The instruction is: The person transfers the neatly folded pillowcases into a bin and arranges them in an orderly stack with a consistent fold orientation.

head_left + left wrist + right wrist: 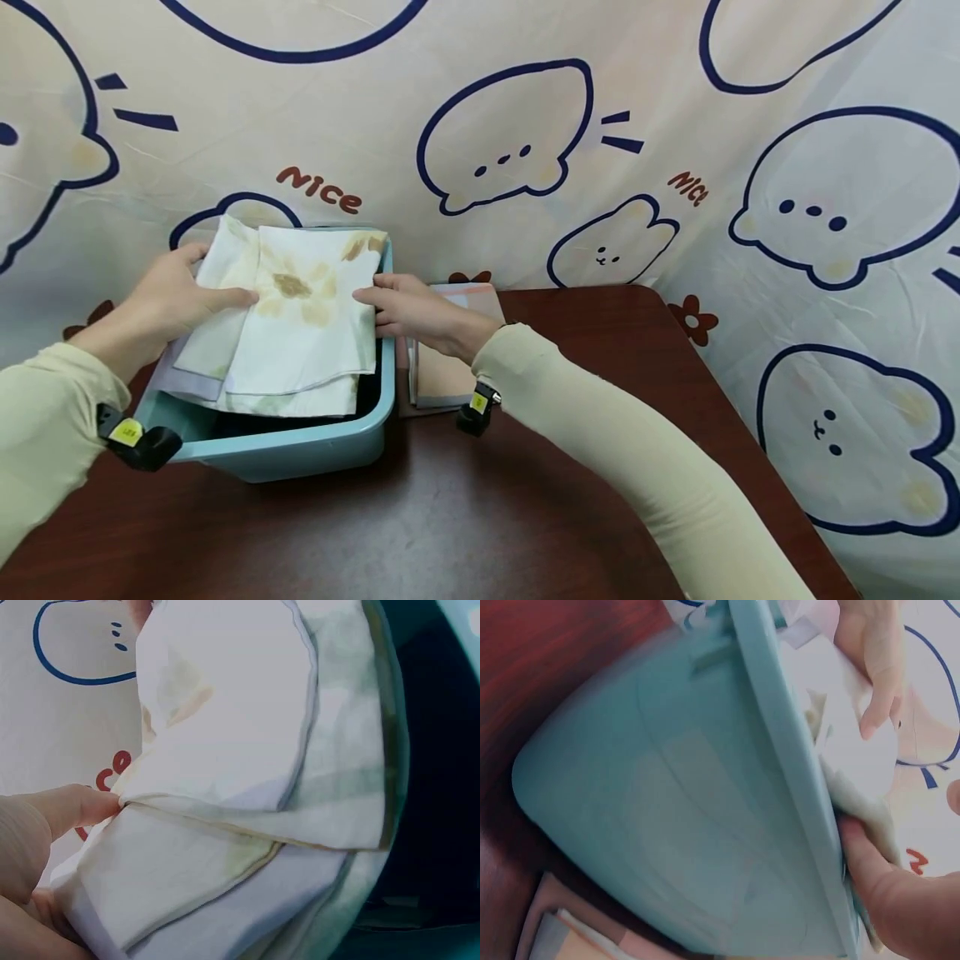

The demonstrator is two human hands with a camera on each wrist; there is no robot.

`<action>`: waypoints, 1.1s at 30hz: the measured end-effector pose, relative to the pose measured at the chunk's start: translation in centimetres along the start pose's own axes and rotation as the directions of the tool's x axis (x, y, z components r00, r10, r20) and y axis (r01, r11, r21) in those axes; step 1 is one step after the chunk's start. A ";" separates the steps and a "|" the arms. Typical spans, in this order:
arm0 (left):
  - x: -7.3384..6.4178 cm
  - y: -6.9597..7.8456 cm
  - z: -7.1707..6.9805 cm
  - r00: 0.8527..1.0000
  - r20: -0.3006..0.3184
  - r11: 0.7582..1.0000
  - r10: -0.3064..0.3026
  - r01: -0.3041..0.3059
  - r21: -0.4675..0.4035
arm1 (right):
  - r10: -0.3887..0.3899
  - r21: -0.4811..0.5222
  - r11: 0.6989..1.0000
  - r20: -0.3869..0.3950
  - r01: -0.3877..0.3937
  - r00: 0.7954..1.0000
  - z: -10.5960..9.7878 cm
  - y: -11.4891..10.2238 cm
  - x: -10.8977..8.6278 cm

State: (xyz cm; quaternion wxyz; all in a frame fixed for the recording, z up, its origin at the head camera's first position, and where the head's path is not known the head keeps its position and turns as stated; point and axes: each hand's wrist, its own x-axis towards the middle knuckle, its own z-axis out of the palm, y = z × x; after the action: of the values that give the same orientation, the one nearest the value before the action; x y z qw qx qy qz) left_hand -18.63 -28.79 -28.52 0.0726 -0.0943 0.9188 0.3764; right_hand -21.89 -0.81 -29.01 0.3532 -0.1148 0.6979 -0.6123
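Observation:
A stack of folded white cloths (300, 350), with brown and yellowish patches on the top one, lies in the mouth of a light blue plastic basin (300, 454). At the stack's left side my left hand (168, 292) grips the cloths, thumb on top; the left wrist view shows the thumb (90, 806) at the overlapping layers. My right hand (420, 310) holds the right edge near the basin's rim. In the right wrist view its thumb (866, 855) lies between the rim and the cloth. Its other fingertips are partly hidden.
Flat folded pieces (446, 375) in peach and grey lie just right of the basin on the dark reddish-brown table (585, 483). A white curtain (510, 33) with cartoon drawings hangs behind and along the right side.

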 end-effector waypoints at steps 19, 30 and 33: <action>0.6 0.8 1.5 0.998 0.056 0.993 0.012 -0.018 0.115 | 0.007 -0.037 0.999 0.061 -0.004 0.998 2.2 0.0 0.5; 1.6 0.8 0.8 0.991 0.129 0.994 -0.029 0.015 0.108 | 0.010 0.018 1.000 0.103 -0.012 0.995 2.8 0.0 1.2; 1.7 0.4 0.4 0.982 0.180 0.994 -0.057 0.039 0.099 | 0.013 0.029 0.999 0.085 -0.015 0.996 3.0 -0.1 1.3</action>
State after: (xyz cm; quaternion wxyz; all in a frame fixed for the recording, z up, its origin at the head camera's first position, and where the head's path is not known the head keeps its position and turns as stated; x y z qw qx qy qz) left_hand -20.39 -28.39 -28.88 0.1700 -0.0779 0.9226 0.3373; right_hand -20.99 -3.89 -29.41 0.3885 -0.1307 0.6739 -0.6147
